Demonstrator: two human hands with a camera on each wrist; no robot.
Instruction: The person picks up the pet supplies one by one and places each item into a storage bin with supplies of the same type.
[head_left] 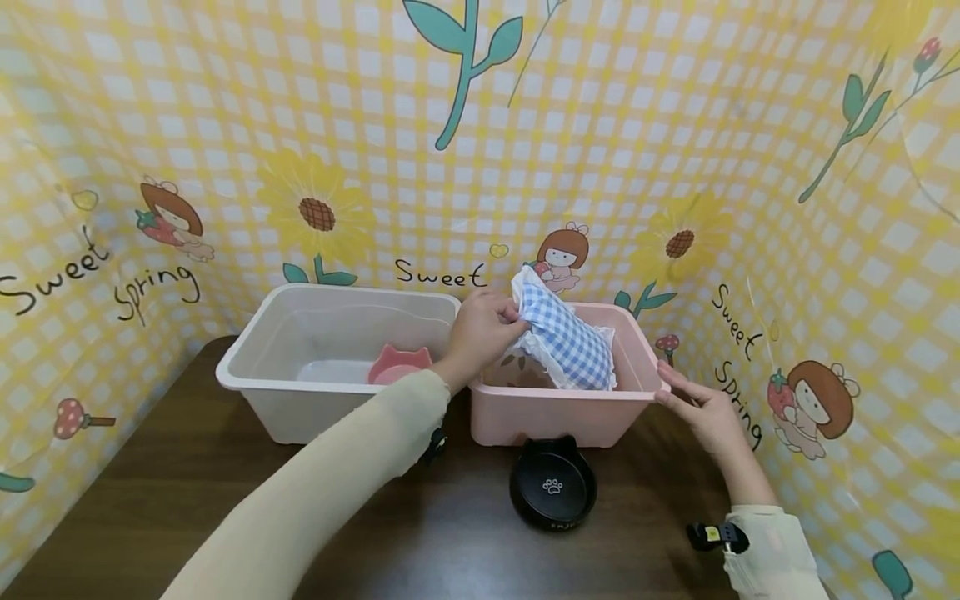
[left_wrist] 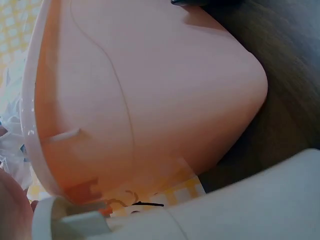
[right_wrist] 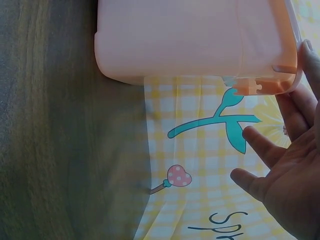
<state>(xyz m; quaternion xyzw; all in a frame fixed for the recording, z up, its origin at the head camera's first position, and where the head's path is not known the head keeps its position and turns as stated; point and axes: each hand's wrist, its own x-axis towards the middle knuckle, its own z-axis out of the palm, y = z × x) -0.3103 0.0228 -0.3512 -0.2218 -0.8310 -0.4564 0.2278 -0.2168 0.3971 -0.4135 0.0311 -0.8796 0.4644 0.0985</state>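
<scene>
A small blue-and-white gingham cushion (head_left: pixel 570 337) with white lacy trim is tilted over the pink storage bin (head_left: pixel 555 421), its lower end inside the rim. My left hand (head_left: pixel 483 329) pinches the cushion's upper left edge between thumb and fingers. At the bin's right front corner, my right hand (head_left: pixel 701 412) grips the rim. In the right wrist view, the right thumb presses the outside of the rim (right_wrist: pixel 296 45) and other fingers spread below it. From the left wrist, the bin's side wall (left_wrist: pixel 175 90) fills the picture, with white lace visible past the rim.
A whitish bin (head_left: pixel 300 417) stands to the left, holding a pink cat-eared bowl (head_left: pixel 397 362). In front of the pink bin sits a black cat-eared bowl (head_left: pixel 555 487) with a paw print. Patterned yellow-check cloth (head_left: pixel 360 108) encloses the dark wooden table (head_left: pixel 420 533) at back and sides.
</scene>
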